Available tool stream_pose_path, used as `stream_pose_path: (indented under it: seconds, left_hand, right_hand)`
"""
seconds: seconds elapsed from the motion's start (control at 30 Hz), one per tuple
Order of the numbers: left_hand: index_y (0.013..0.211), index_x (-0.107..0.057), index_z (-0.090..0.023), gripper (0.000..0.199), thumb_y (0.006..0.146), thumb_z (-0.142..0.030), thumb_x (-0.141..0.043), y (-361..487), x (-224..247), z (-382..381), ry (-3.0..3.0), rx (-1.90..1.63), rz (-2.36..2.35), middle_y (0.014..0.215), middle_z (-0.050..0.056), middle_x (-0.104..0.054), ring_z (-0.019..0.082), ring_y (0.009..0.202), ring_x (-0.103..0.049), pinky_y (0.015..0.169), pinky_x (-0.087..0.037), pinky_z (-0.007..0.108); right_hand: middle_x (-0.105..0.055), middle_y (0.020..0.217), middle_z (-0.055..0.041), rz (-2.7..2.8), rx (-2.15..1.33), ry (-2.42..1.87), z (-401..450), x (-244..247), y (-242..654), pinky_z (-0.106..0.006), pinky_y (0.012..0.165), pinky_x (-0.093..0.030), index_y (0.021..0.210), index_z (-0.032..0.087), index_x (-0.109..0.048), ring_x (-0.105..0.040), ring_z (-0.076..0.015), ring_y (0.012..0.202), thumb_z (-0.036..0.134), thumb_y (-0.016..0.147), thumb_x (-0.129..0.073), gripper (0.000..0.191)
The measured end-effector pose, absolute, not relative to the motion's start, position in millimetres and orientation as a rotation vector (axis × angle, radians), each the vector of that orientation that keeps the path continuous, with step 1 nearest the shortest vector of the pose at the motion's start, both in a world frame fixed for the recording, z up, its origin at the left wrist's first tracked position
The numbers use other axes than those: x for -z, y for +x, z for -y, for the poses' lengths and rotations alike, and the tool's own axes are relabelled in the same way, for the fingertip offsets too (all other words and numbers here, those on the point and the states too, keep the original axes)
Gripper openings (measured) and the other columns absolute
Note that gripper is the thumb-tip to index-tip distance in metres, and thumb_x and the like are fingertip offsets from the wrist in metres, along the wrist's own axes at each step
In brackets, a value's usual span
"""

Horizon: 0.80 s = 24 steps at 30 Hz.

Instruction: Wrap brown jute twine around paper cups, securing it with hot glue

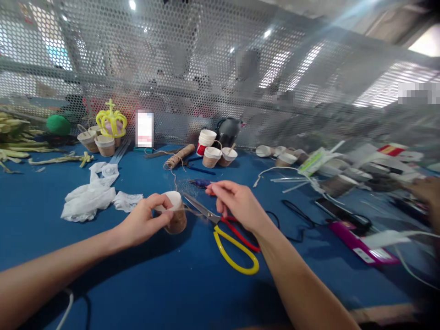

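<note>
My left hand is closed at the near left side of a small cup, white at the rim and brown with wrapping below. Thumb and fingers grip its wall and rim. A thin strand of twine runs from the cup toward the right. My right hand hovers over a pair of scissors with one red and one yellow handle. Its fingers are pinched together; whatever they hold is too small to make out. The scissors lie slightly apart at the blades, tips pointing at the cup.
Behind the cup lie a roll of twine and a purple-handled tool. White lace is at left. More cups, a yellow crown and a phone stand by the mesh partition. A magenta box and another person's hand are right.
</note>
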<state>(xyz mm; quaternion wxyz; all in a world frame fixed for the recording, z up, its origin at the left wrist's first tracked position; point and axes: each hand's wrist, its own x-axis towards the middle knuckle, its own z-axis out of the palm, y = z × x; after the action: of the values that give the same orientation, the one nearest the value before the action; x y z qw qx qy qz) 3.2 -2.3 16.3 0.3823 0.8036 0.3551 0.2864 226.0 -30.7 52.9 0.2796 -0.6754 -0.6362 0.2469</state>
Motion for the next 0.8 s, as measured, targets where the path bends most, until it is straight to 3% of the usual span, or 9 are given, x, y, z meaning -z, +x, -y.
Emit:
stream_pose_path:
  seconds: [0.1,0.2,0.27,0.43,0.6,0.8]
  left_hand:
    - [0.074,-0.052,-0.016,0.009,0.077,-0.022,-0.046,4,-16,4,2.119,-0.754,-0.881,0.076,0.003,-0.059,0.014,0.071,-0.053,0.067,-0.044,0.027]
    - [0.071,-0.051,-0.016,0.009,0.077,-0.019,-0.046,5,-16,6,2.208,-0.831,-0.742,0.08,0.005,-0.06,0.016,0.078,-0.053,0.073,-0.043,0.029]
    - [0.069,-0.051,-0.017,0.01,0.078,-0.017,-0.046,5,-17,7,2.252,-0.849,-0.639,0.08,0.006,-0.061,0.017,0.082,-0.053,0.077,-0.042,0.03]
    - [0.07,-0.052,-0.016,0.009,0.078,-0.016,-0.047,4,-19,6,2.245,-0.753,-0.62,0.081,0.005,-0.061,0.016,0.083,-0.054,0.079,-0.042,0.029]
    - [0.074,-0.053,-0.016,0.006,0.077,-0.017,-0.047,1,-24,2,2.252,-0.644,-0.687,0.085,0.006,-0.06,0.017,0.084,-0.053,0.078,-0.041,0.03]
    - [0.078,-0.053,-0.016,0.009,0.079,-0.021,-0.045,-1,-27,0,2.245,-0.602,-0.687,0.086,0.005,-0.06,0.017,0.083,-0.053,0.078,-0.041,0.031]
  right_hand:
    - [-0.064,0.079,-0.0094,1.657,-0.284,-2.106,11,-42,246,-0.029,0.068,-0.045,0.091,0.014,-0.06,-0.061,-0.0193,0.074,0.034,0.084,-0.042,0.028]
    - [-0.063,0.084,-0.0146,1.694,-0.261,-2.225,-2,-28,258,-0.037,0.078,-0.041,0.077,0.012,-0.062,-0.058,-0.0276,0.088,0.029,0.077,-0.055,0.019]
    - [-0.063,0.083,-0.0127,1.73,-0.329,-2.275,-8,-20,261,-0.037,0.079,-0.041,0.075,0.012,-0.062,-0.058,-0.0262,0.088,0.026,0.075,-0.06,0.015]
    - [-0.055,0.106,-0.006,1.65,-0.491,-2.305,-17,-11,261,-0.037,0.075,-0.047,0.106,0.016,-0.053,-0.056,-0.0174,0.089,0.029,0.085,-0.051,0.025]
    - [-0.058,0.071,-0.0039,1.472,-0.638,-2.069,-10,-25,256,-0.029,0.062,-0.046,0.098,0.009,-0.051,-0.057,-0.015,0.066,0.017,0.076,-0.054,0.024]
    - [-0.054,0.062,0.0005,1.352,-0.944,-1.688,15,-52,240,-0.023,0.054,-0.044,0.08,0.015,-0.05,-0.052,-0.0097,0.055,0.035,0.071,-0.056,0.023]
